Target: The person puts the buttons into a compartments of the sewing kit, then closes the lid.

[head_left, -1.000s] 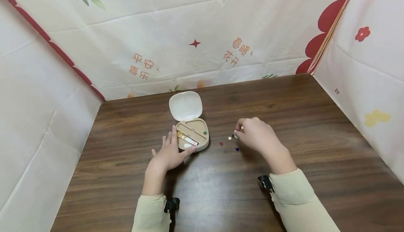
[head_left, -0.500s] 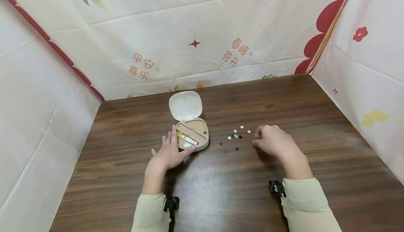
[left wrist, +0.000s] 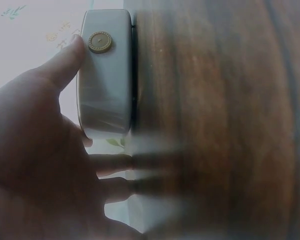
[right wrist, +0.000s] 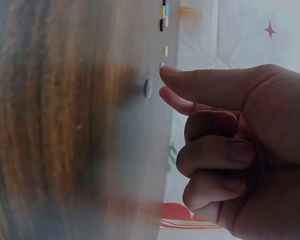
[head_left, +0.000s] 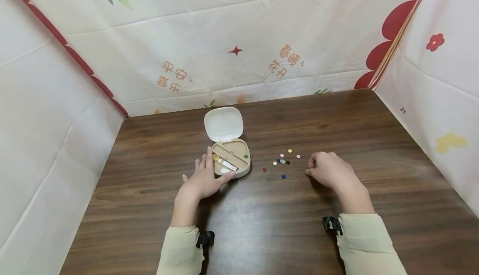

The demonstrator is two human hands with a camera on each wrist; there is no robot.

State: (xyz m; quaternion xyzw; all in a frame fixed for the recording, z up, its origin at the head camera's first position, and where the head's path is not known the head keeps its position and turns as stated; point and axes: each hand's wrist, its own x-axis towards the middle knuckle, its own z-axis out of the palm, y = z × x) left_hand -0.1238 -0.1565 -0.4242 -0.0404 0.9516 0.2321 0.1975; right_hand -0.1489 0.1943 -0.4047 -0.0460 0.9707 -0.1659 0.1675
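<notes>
Rounded beige case (head_left: 238, 146), white lid (head_left: 223, 124) raised; left hand (head_left: 200, 185) touches it, fingers spread. Right hand (head_left: 332, 172), fingers curled, lies beside grey disc (right wrist: 148, 88).

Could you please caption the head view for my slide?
Left hand touching an open case, right hand beside coloured discs on the table.

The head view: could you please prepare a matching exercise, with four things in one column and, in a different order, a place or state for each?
Things
1. Lid
2. Green disc
3. Left hand
4. Right hand

Places or states
A. Touching the outside of the case with its fingers
B. To the right of the scattered discs
C. White and raised
D. Inside the case

Right pairs: 1-C, 2-D, 3-A, 4-B
</notes>
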